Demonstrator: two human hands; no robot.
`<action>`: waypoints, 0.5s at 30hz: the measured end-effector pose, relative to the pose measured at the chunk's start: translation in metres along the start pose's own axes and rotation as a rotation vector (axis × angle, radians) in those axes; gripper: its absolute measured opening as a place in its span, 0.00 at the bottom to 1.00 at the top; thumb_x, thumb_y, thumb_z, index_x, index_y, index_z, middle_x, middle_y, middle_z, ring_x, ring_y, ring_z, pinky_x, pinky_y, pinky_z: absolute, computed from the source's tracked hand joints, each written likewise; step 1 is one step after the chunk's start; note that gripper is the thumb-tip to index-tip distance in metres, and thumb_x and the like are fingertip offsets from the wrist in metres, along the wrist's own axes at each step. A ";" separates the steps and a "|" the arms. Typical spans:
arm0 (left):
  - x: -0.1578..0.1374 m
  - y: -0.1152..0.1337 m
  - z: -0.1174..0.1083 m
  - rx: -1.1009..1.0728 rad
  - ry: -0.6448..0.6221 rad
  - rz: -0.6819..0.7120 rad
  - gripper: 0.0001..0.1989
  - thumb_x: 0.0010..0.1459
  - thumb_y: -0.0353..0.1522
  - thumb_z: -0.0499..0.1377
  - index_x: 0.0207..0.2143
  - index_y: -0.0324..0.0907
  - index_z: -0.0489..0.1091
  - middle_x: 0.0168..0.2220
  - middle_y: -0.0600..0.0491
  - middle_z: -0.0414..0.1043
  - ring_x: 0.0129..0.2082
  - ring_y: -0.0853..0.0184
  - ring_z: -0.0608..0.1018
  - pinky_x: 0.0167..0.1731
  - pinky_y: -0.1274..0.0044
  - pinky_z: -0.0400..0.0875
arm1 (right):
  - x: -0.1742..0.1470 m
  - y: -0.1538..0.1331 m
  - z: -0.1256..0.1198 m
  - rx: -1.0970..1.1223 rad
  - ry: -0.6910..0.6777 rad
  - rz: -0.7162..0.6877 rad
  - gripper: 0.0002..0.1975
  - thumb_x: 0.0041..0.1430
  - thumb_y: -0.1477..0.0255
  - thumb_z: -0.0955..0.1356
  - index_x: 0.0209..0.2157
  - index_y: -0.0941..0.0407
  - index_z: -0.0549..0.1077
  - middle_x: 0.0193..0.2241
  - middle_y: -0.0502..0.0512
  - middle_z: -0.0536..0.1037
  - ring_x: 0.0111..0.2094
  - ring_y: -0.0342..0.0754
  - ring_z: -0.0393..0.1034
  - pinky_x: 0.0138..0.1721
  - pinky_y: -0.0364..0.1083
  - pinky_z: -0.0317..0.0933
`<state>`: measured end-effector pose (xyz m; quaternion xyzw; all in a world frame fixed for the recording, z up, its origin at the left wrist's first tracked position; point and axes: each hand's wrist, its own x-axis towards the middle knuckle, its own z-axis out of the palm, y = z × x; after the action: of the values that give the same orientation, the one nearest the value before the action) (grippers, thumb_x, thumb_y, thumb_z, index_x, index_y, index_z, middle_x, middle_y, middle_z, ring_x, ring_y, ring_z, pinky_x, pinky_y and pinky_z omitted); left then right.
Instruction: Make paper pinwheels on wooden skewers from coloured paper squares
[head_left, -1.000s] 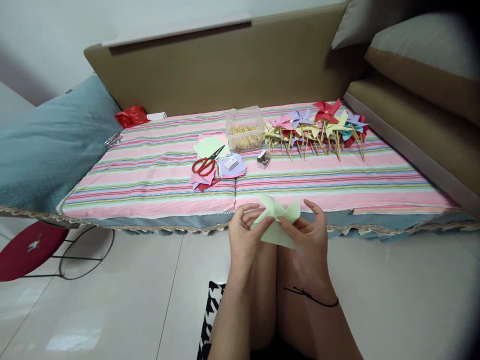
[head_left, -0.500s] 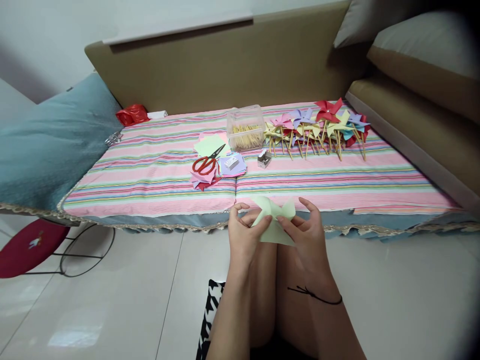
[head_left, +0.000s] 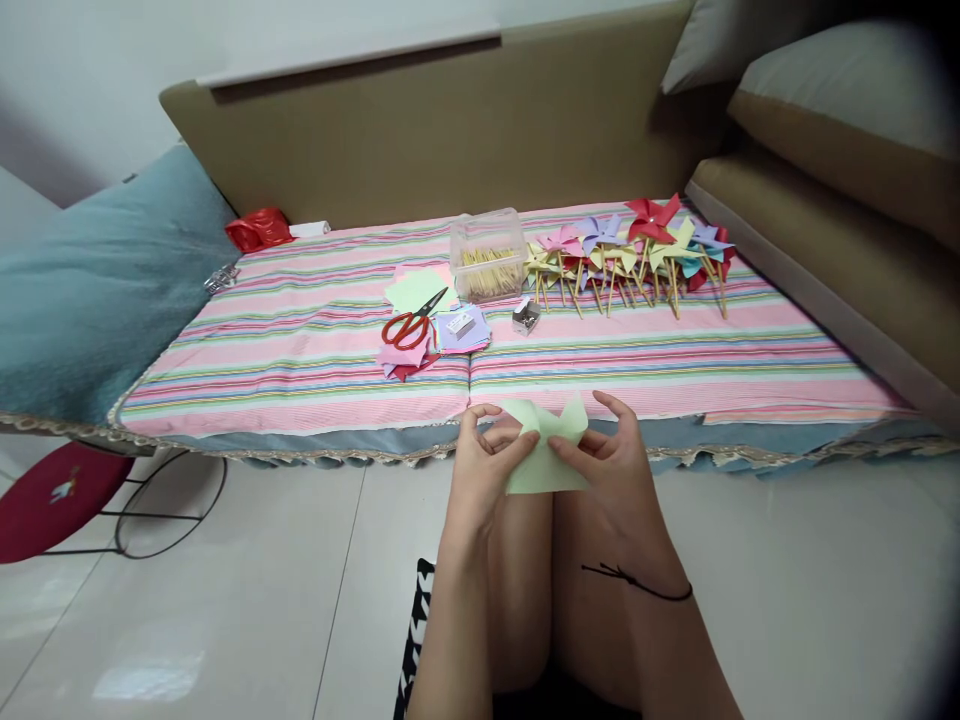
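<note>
Above my knees I hold a pale green paper pinwheel blade piece (head_left: 546, 473), its upper corners curled in toward the middle. My left hand (head_left: 484, 465) pinches its left side, thumb pressed near the centre. From the right, my right hand (head_left: 609, 458) grips it the same way, with the index finger lifted off. The two thumbs almost meet on the paper. A flat lower part of the sheet hangs below them. What the fingers do behind the paper is hidden.
On the striped sofa cover (head_left: 300, 350) lie red-handled scissors (head_left: 407, 325), coloured paper sheets (head_left: 469, 340), a small open box (head_left: 526, 317) and a clear container of sticks (head_left: 489, 270). Finished pinwheels (head_left: 652, 245) are heaped to the right. A red stool (head_left: 60, 500) stands at left.
Both thumbs have shifted slightly on the green paper, and its lower part now hangs a little more to the left. The view has moved slightly.
</note>
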<state>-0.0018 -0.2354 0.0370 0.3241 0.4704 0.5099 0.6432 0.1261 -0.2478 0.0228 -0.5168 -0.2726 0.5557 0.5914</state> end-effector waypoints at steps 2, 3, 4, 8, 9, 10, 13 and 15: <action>0.001 0.000 -0.003 0.013 -0.004 -0.023 0.28 0.40 0.31 0.69 0.39 0.44 0.55 0.23 0.56 0.76 0.21 0.72 0.74 0.25 0.80 0.66 | 0.001 -0.002 -0.003 -0.035 -0.045 0.030 0.49 0.35 0.66 0.78 0.57 0.53 0.53 0.26 0.51 0.81 0.28 0.49 0.75 0.29 0.46 0.68; 0.002 -0.001 -0.004 0.020 0.006 -0.032 0.30 0.38 0.30 0.70 0.39 0.44 0.54 0.22 0.57 0.75 0.20 0.72 0.74 0.25 0.80 0.66 | 0.001 -0.002 -0.005 -0.050 -0.068 0.042 0.48 0.35 0.66 0.78 0.57 0.53 0.53 0.26 0.51 0.81 0.28 0.49 0.75 0.29 0.46 0.67; 0.002 -0.002 -0.005 0.025 0.021 -0.035 0.31 0.37 0.30 0.70 0.39 0.44 0.54 0.22 0.57 0.75 0.20 0.71 0.74 0.25 0.80 0.66 | 0.001 -0.002 -0.005 -0.062 -0.086 0.049 0.48 0.36 0.66 0.78 0.57 0.53 0.53 0.26 0.51 0.81 0.28 0.49 0.75 0.29 0.46 0.67; 0.003 -0.007 -0.006 0.038 0.071 -0.028 0.33 0.35 0.31 0.71 0.39 0.44 0.53 0.19 0.59 0.74 0.18 0.71 0.73 0.24 0.80 0.66 | 0.001 -0.002 -0.004 -0.048 -0.084 0.054 0.46 0.38 0.65 0.77 0.57 0.52 0.53 0.28 0.50 0.81 0.29 0.49 0.75 0.30 0.45 0.66; 0.003 -0.007 -0.006 0.046 0.075 -0.026 0.33 0.35 0.31 0.71 0.39 0.44 0.53 0.19 0.59 0.73 0.18 0.71 0.73 0.24 0.80 0.66 | 0.001 -0.002 -0.004 -0.039 -0.068 0.049 0.47 0.37 0.65 0.78 0.57 0.52 0.53 0.27 0.50 0.81 0.29 0.49 0.74 0.30 0.46 0.66; 0.003 -0.008 -0.006 0.054 0.073 -0.026 0.33 0.35 0.30 0.71 0.39 0.44 0.53 0.19 0.59 0.73 0.18 0.71 0.73 0.24 0.80 0.66 | 0.002 -0.002 -0.003 -0.034 -0.053 0.043 0.47 0.37 0.65 0.78 0.57 0.52 0.53 0.26 0.49 0.81 0.28 0.49 0.74 0.29 0.46 0.66; 0.002 -0.007 -0.005 0.062 0.058 -0.031 0.32 0.36 0.30 0.70 0.39 0.44 0.53 0.20 0.58 0.74 0.19 0.70 0.74 0.24 0.79 0.66 | 0.002 -0.002 -0.001 -0.051 -0.020 0.023 0.48 0.36 0.66 0.78 0.57 0.53 0.54 0.25 0.49 0.80 0.26 0.49 0.73 0.28 0.46 0.66; 0.002 -0.006 -0.005 0.062 0.053 -0.033 0.32 0.36 0.30 0.70 0.40 0.44 0.54 0.20 0.57 0.75 0.19 0.69 0.74 0.25 0.79 0.67 | 0.002 -0.002 -0.001 -0.066 -0.003 0.020 0.48 0.36 0.65 0.78 0.57 0.53 0.54 0.24 0.50 0.80 0.25 0.49 0.73 0.28 0.47 0.65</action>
<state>-0.0046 -0.2356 0.0292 0.3227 0.5081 0.4929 0.6283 0.1283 -0.2462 0.0243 -0.5379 -0.2867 0.5531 0.5680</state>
